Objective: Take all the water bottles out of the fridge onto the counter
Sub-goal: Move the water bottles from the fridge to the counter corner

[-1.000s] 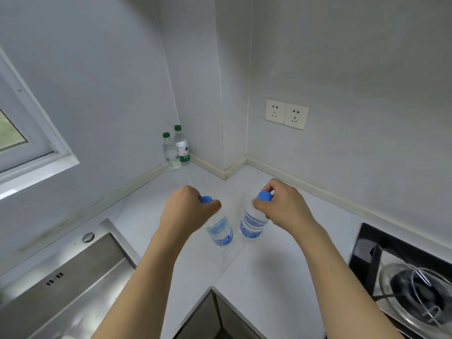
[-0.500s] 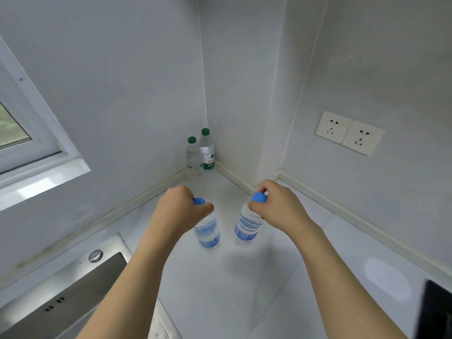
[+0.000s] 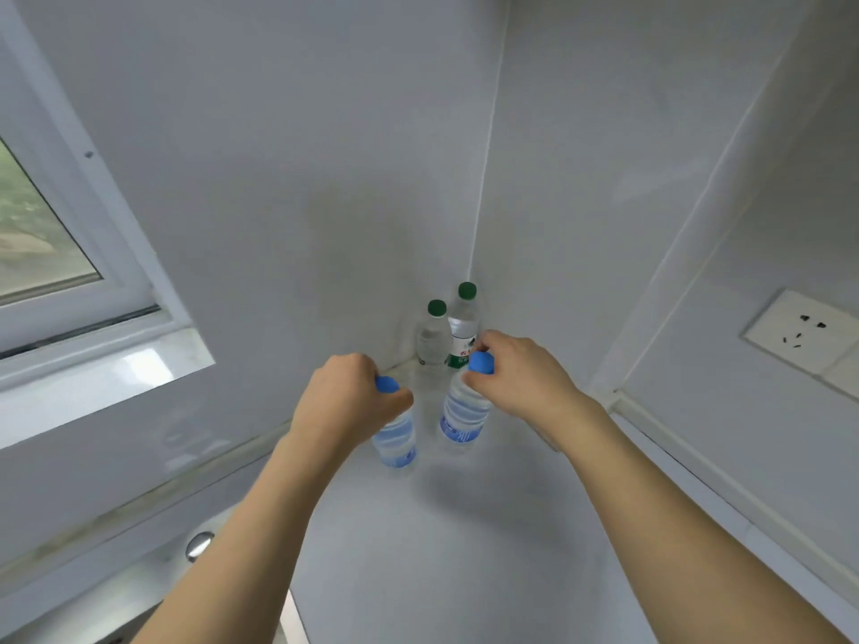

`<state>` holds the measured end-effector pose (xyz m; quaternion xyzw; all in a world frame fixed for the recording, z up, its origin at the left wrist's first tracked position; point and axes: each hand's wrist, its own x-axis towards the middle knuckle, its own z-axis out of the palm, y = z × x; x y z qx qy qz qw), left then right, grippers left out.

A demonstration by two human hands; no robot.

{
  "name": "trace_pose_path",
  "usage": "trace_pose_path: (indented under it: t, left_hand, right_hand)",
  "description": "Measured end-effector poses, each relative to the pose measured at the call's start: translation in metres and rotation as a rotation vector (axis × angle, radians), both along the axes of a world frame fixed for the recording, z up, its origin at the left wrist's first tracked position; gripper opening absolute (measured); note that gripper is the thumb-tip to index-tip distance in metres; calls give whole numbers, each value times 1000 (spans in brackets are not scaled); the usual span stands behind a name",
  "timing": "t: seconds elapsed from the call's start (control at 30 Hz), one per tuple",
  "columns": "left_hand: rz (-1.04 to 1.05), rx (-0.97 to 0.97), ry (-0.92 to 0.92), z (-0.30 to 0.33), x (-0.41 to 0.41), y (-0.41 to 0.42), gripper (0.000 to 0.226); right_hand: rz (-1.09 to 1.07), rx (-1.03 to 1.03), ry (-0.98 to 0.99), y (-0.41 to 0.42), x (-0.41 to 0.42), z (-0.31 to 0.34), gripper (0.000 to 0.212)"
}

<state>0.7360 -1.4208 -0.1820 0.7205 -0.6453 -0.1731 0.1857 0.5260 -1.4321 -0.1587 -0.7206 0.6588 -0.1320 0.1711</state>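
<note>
Each bare hand pinches the neck of a clear ribbed plastic bottle with blue cap: left hand (image 3: 346, 402) holds the left bottle (image 3: 396, 441), right hand (image 3: 516, 376) the right bottle (image 3: 462, 413), above the smooth white counter (image 3: 441, 550), near two green-capped bottles (image 3: 448, 334) in the corner.

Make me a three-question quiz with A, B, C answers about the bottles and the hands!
1. Where do the green-capped bottles stand?
A. in the wall corner
B. in the sink
C. on the windowsill

2. How many bottles have blue caps?
A. one
B. two
C. four

3. What is the left hand doing?
A. hanging empty
C. pressing the socket
B. gripping a bottle's top

Answers: 1 A, both stand where the walls meet. 2 B, the left blue-capped bottle and right blue-capped bottle. 3 B, its fingers wrap the cap, as the right hand does.
</note>
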Motion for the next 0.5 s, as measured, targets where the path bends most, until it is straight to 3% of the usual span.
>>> trace_pose_path:
  t: [0.5]
  left_hand:
    - [-20,43,-58,-32,18,-96,33]
  right_hand:
    - [275,70,123,-138,58,-53,22]
